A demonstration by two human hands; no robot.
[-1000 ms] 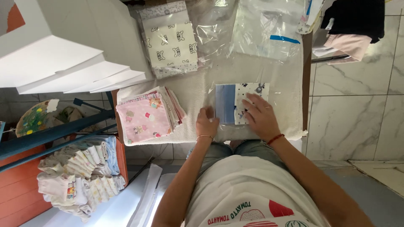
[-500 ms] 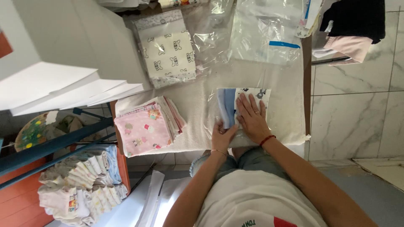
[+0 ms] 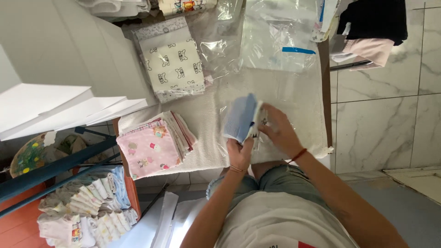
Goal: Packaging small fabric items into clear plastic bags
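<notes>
The left hand is clenched on the lower edge of a small folded stack of cloths, blue on the near face with a white printed one behind, lifted on edge just above the table's towel. The right hand steadies the stack from its right side, fingers spread against the printed cloth and a clear bag lying under it — whether it pinches the bag's mouth cannot be told. To handle the stack well, the folds should stay squared and pressed flat between both hands, so no corner fans out; the thin bag film looks slippery and prone to crumple.

Left of the grip, close by, lies a fanned pile of pink printed cloths. Beyond the grip and to its left sits a bagged pack of white cloths with cat faces; straight beyond, another flat clear bag with a blue strip. White boxes crowd the far left edge. Nothing stands right against the hands — only loose plastic that could catch.
</notes>
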